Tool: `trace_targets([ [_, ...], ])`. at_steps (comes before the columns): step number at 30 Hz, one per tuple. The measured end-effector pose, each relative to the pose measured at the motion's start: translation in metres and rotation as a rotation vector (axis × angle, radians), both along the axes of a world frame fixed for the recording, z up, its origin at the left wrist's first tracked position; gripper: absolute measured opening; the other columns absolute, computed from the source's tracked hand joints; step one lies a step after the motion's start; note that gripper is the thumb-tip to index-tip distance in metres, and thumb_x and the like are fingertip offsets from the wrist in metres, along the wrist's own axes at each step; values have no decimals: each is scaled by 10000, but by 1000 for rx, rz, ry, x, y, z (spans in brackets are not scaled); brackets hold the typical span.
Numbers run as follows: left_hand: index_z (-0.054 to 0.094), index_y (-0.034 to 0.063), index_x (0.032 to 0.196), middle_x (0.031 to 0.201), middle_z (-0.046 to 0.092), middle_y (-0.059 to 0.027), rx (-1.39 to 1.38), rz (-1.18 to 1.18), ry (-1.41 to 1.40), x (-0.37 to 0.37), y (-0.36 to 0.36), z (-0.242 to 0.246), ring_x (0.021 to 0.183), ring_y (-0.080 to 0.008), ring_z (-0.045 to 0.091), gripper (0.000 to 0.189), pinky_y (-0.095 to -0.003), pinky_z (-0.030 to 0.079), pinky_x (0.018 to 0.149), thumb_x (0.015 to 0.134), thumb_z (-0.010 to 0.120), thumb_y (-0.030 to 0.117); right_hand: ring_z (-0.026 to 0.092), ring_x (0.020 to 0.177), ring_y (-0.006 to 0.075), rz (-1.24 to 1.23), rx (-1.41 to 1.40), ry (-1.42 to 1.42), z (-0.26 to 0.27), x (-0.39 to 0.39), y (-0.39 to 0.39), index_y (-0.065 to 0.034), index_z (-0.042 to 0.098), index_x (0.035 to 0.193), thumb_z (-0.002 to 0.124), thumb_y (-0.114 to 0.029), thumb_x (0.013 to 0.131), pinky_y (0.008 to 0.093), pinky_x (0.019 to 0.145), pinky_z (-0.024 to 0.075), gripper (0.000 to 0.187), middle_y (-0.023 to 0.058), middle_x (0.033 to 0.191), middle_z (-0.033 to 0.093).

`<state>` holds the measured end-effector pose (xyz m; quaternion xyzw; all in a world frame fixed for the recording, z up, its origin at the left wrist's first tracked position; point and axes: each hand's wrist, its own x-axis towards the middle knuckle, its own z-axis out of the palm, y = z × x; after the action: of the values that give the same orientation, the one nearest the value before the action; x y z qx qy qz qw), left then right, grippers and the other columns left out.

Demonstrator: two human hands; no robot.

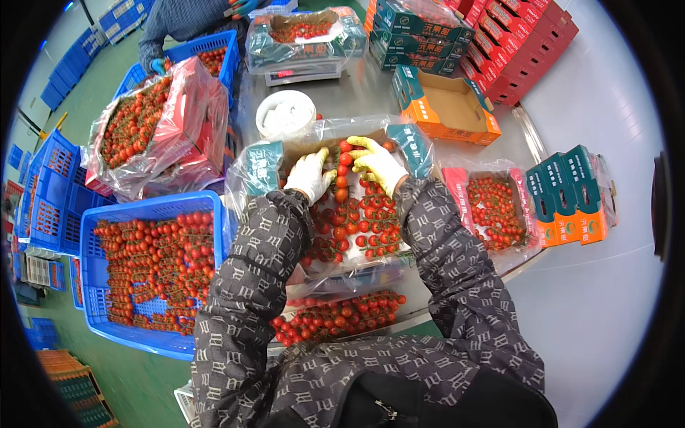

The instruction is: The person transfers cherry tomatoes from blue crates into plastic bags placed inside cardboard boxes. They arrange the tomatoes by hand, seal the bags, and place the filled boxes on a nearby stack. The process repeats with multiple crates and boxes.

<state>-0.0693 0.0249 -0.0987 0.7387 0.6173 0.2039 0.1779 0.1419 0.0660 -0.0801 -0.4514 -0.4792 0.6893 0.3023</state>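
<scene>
A truss of red and orange cherry tomatoes [341,174] stretches lengthwise between my two gloved hands. My right hand [377,163], in a white glove with yellowish fingers, grips its upper part. On the truss's other side is my left hand [310,175], also gloved; its thumb is against the tomatoes, but whether it grips them is unclear. Both hands are inside a cardboard box [266,167] with dark green corners, lined with clear plastic film [350,127]. More tomato trusses [377,222] lie on the box's white bottom, partly hidden by my sleeves.
Left stands a blue crate [152,206] of tomato trusses; behind it, a filled red box [195,115]. A white tub [286,113], a scale [305,75] bearing a filled box, and an orange-green carton [449,107] are beyond. Right is another filled box [495,208]. A co-worker's arm [174,32] reaches in.
</scene>
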Motion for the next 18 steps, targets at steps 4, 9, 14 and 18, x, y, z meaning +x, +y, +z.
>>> trace_targets([
  [4, 638, 50, 987, 1000, 629, -177, 206, 35, 127, 5, -40, 12, 982, -359, 609, 269, -471, 483, 883, 859, 649, 286, 627, 844, 228, 41, 700, -444, -11, -1, -22, -80, 576, 1208, 507, -40, 849, 315, 755, 508, 368, 88, 1062, 650],
  [9, 712, 137, 936, 1020, 609, -102, -104, -634, 138, 16, -109, 35, 989, -301, 614, 165, -434, 497, 864, 801, 700, 230, 644, 872, 308, 609, 1048, -898, 8, 8, -121, -116, 622, 976, 611, -196, 843, 420, 771, 523, 156, 114, 880, 641],
  [14, 729, 258, 1021, 1042, 608, -45, -186, -584, 380, 7, -125, 40, 1016, -272, 620, 224, -408, 508, 841, 813, 657, 216, 655, 865, 297, 688, 1005, -1156, 4, 37, -139, -89, 655, 871, 610, -149, 828, 410, 745, 533, 87, 110, 928, 639],
  [18, 730, 258, 1043, 1093, 631, -73, -330, -554, 430, -2, -129, 35, 959, -291, 674, 229, -397, 546, 796, 837, 636, 228, 626, 906, 307, 560, 949, -1119, 5, 16, -122, -64, 626, 927, 630, -215, 846, 415, 781, 523, 171, 134, 955, 624],
])
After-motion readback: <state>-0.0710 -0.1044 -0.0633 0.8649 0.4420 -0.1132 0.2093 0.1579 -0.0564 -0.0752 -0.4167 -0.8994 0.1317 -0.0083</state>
